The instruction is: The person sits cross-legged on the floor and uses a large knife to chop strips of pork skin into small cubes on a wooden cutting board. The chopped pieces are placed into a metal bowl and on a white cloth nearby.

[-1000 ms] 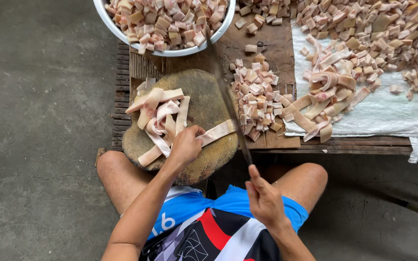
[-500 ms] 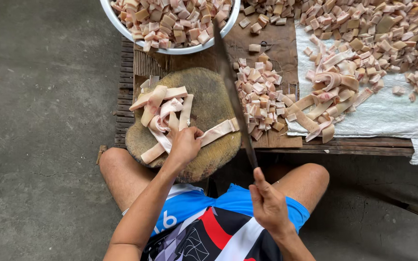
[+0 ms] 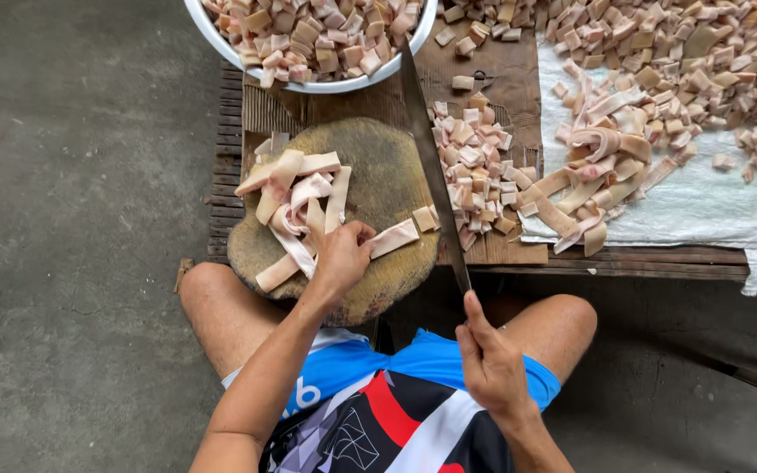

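Note:
My left hand (image 3: 341, 257) presses down on a long strip of pale pink pork skin (image 3: 393, 236) lying on a round wooden chopping block (image 3: 378, 166). A loose pile of more strips (image 3: 291, 197) lies on the block's left side. One small cut piece (image 3: 425, 218) sits beside the blade. My right hand (image 3: 490, 363) grips the handle of a long cleaver-like knife (image 3: 432, 162), its blade raised edge-on over the block's right rim.
A white bowl (image 3: 326, 86) full of cut pieces stands behind the block. A heap of cut squares (image 3: 475, 171) lies on cardboard to the right, with uncut strips (image 3: 593, 188) on a white sack (image 3: 703, 201). A low wooden pallet (image 3: 641, 261) carries it all; my bare knees flank the block.
The knife has lifted and swung back toward me, and a small piece now lies cut off the strip's end. My left hand stays on the strip.

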